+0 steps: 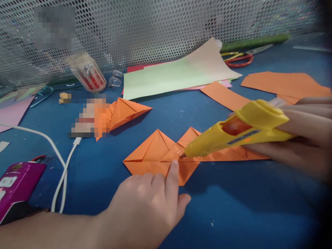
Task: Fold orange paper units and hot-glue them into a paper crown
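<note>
My right hand (311, 131) is wrapped round a yellow hot glue gun (233, 133). The gun's nozzle tip meets a folded orange paper piece (147, 148), where a clear, shiny patch of glue (176, 152) lies on the fold. With its index finger stretched out, my left hand (150, 197) presses on that paper beside the nozzle; its thumb stands apart and the other fingers are bent, partly hidden. Pointed folds line the paper's upper edge, and a long orange strip runs from it to the right under the gun. Another folded orange piece (127, 114) lies farther back.
Behind the work lie a pale green sheet (160, 77), red-handled scissors (240, 61) and orange paper scraps (285, 83). A clear jar (89, 72) stands at the metal mesh (160, 31). A white cable (58, 152) and a purple box (23, 183) are at the left.
</note>
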`<state>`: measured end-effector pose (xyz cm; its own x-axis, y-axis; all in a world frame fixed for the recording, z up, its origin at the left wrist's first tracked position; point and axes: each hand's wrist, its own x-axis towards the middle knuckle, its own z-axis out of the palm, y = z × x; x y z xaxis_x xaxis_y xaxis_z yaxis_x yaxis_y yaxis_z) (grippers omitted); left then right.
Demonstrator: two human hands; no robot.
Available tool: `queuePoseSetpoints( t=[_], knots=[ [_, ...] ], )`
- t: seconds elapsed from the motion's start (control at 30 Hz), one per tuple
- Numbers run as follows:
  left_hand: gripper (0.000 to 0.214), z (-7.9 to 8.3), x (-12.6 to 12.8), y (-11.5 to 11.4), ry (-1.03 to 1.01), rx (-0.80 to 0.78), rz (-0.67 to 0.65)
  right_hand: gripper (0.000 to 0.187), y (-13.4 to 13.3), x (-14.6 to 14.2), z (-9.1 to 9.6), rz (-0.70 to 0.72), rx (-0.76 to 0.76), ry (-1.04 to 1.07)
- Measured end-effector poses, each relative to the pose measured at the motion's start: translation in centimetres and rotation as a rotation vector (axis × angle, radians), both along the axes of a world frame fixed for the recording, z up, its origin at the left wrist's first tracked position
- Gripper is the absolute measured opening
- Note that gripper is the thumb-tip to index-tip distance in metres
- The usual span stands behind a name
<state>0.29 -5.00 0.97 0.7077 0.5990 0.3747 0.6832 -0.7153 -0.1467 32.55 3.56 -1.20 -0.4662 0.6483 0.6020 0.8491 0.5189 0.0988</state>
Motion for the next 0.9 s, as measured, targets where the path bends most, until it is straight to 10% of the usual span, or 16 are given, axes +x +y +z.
queuePoseSetpoints(
  t=[0.3, 0.9],
  knots=[
    [0.045, 0.0, 0.2, -0.1, 0.006, 0.002, 0.009, 0.019, -0.5, -2.6, 0.3, 0.194, 0.081, 0.044],
    [0.048, -0.1, 0.1, -0.1, 0.01, 0.007, 0.015, 0.027, 0.1, -3.0, 0.8, 0.2, 0.141, -0.02]
  ],
)
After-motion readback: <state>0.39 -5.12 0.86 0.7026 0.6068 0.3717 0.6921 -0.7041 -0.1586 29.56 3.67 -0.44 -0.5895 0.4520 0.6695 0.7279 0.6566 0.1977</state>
